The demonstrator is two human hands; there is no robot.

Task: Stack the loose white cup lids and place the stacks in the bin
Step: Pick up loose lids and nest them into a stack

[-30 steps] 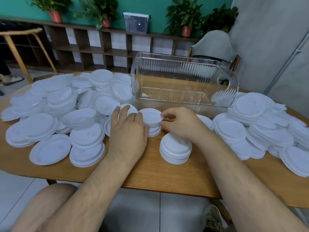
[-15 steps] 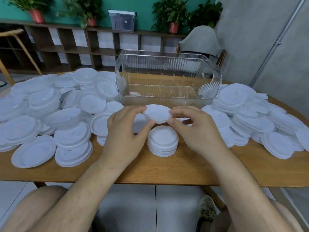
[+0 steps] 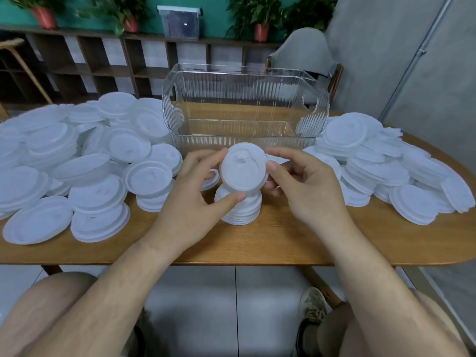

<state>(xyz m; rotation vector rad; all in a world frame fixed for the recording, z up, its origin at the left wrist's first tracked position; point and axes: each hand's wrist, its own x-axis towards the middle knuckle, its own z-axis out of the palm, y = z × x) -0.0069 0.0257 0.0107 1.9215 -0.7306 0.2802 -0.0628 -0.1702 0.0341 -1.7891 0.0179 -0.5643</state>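
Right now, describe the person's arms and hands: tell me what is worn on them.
The left hand and the right hand are bare: no gloves, rings, watch or bracelet show. The left forearm and right forearm are uncovered too, with no sleeve in view down to the picture's edge.

Bare forearms (image 3: 116, 287), beige shorts (image 3: 443, 325), scuffed grey laced shoe (image 3: 312, 306).

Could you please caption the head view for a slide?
Left hand and right hand hold a white lid over a stack, clear bin behind.
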